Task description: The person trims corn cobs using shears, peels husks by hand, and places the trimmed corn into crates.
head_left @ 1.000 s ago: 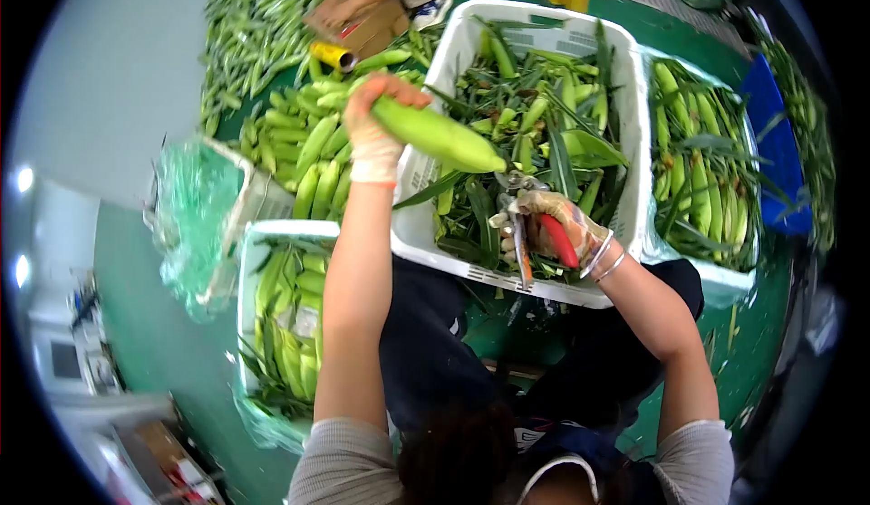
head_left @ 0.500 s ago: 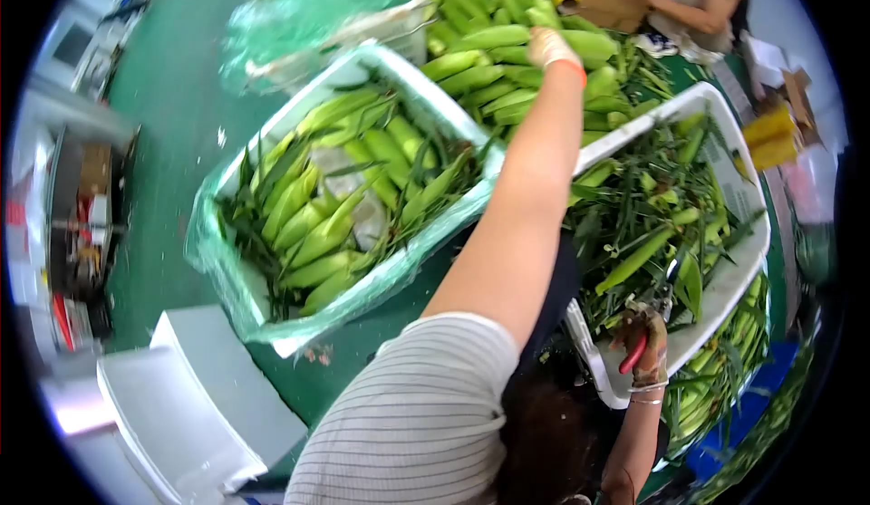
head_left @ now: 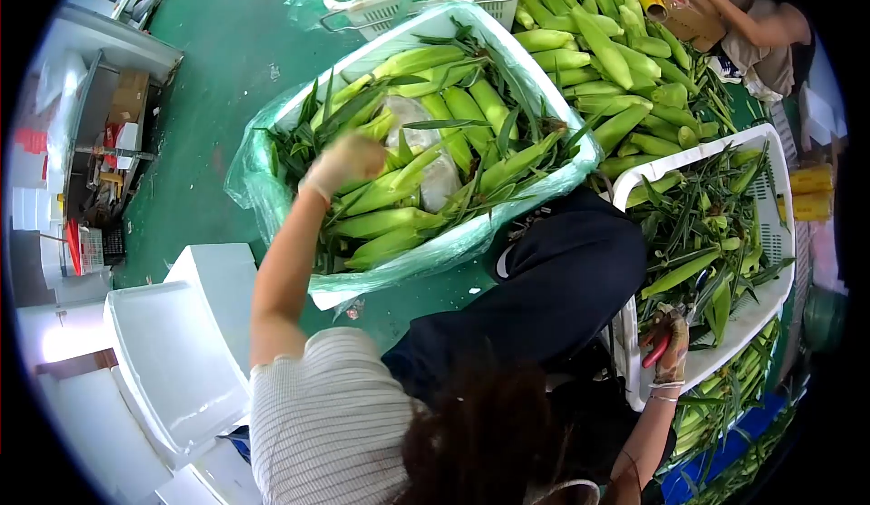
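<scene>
My left hand [head_left: 346, 163], in a pale glove, is over the left part of a foam box [head_left: 453, 256] lined with green plastic film. It is smeared by motion, and whether it holds anything does not show. Green ears of corn [head_left: 385, 221] in their husks lie under and around it, with loose leaves and a clear plastic pack [head_left: 441, 183] between them. Low on the right, my right hand [head_left: 672, 346], in a stained glove, grips red-handled shears [head_left: 656, 353]. Their blades point up at the white crate [head_left: 625, 324] of trimmed husks and leaves [head_left: 716, 206].
A heap of corn ears [head_left: 625, 79] lies beyond the box. Another person's arm [head_left: 761, 25] is by a cardboard box [head_left: 693, 20]. White foam boxes [head_left: 172, 369] stand at left. A white basket [head_left: 376, 16] with green film is at the back. My knee [head_left: 562, 269] lies between box and crate.
My left hand has swung from the corn heap leftwards to above the foam box. My right hand keeps the shears at the crate. The whole view has shifted with my head.
</scene>
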A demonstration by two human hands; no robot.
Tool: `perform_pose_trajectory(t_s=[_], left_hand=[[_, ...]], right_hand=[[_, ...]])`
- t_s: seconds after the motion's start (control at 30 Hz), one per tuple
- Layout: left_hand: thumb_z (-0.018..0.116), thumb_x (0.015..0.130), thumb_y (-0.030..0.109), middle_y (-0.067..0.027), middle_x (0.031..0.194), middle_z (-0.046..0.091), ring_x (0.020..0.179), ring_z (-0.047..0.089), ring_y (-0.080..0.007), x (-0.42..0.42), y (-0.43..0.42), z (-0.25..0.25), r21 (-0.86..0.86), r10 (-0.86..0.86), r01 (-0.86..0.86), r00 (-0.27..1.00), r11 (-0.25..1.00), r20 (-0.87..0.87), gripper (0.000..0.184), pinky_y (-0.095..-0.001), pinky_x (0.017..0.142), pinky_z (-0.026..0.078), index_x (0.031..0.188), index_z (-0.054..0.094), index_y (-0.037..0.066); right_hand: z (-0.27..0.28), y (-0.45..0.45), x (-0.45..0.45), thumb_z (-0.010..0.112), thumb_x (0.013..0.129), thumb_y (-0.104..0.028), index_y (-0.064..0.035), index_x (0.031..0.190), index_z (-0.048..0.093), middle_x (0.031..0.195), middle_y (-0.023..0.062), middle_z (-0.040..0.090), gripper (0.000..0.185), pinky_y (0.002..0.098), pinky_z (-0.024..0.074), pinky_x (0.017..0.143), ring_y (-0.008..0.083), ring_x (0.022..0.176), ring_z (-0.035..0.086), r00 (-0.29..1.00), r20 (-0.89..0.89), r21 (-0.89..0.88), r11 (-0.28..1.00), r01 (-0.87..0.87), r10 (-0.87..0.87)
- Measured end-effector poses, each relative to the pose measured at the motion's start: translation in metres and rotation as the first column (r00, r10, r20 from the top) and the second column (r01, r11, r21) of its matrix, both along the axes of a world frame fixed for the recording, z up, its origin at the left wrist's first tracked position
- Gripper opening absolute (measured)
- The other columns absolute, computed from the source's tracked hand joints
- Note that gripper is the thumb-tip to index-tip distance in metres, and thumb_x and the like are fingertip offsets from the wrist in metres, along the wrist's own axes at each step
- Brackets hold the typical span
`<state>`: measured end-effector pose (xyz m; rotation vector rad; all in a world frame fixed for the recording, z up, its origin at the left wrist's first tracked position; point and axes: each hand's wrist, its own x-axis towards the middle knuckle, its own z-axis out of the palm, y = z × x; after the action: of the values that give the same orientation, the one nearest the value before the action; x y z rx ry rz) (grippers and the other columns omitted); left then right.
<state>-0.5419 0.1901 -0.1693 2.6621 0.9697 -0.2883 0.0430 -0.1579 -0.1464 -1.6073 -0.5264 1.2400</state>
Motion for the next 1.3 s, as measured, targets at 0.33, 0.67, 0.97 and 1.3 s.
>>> perform_pose_trajectory(t_s=[0.33,0.67,0.97,1.3], left_hand=[[0.078,0.058,0.051,-0.0163,0.098,0.058,0.09,0.06,-0.0296,0.055,-0.088,-0.042,0.38,0.772,-0.69,0.624,0.616,-0.121,0.068,-0.0375,0.078,0.05,0.098,0.057,0.001],[0.081,0.048,0.02,-0.012,0.104,0.057,0.097,0.055,-0.0323,0.225,-0.07,0.161,0.421,-0.151,-0.158,0.775,0.893,0.613,0.066,-0.0392,0.087,0.045,0.108,0.058,0.005],[0.065,0.054,0.001,-0.0115,0.112,0.056,0.105,0.054,-0.0319,0.447,-0.147,0.195,0.621,-0.839,0.58,0.237,0.527,0.49,0.055,-0.0441,0.091,0.043,0.109,0.058,0.005],[0.072,0.078,0.014,-0.0073,0.092,0.063,0.084,0.059,-0.0144,0.522,-0.172,0.16,-0.553,0.143,0.425,0.686,0.717,0.713,0.054,-0.0272,0.077,0.049,0.121,0.044,-0.001]], right_hand=[[0.002,0.004,-0.018,0.059,0.085,-0.029,-0.0037,0.098,0.053,0.067,0.0067,0.055,0.029,0.028,0.0451,0.051,0.0174,0.054,0.054,0.998,0.065,-0.108,0.994,0.001,0.006],[0.043,0.014,-0.033,0.058,0.088,-0.027,-0.0019,0.108,0.056,0.073,0.0064,0.061,0.032,0.0304,0.0498,0.062,0.0183,0.059,0.058,0.994,-0.106,0.223,0.974,0.05,-0.027],[0.134,0.023,-0.036,0.068,0.082,-0.012,-0.0003,0.105,0.057,0.094,0.0069,0.064,0.028,0.0311,0.0512,0.079,0.0164,0.084,0.062,0.949,-0.227,0.355,0.889,0.289,-0.218],[0.092,0.003,-0.023,0.079,0.068,-0.02,-0.0006,0.123,0.039,0.098,0.007,0.06,0.071,0.0317,0.0454,0.088,0.0196,0.091,0.056,0.895,0.425,0.373,0.927,-0.036,-0.136]])
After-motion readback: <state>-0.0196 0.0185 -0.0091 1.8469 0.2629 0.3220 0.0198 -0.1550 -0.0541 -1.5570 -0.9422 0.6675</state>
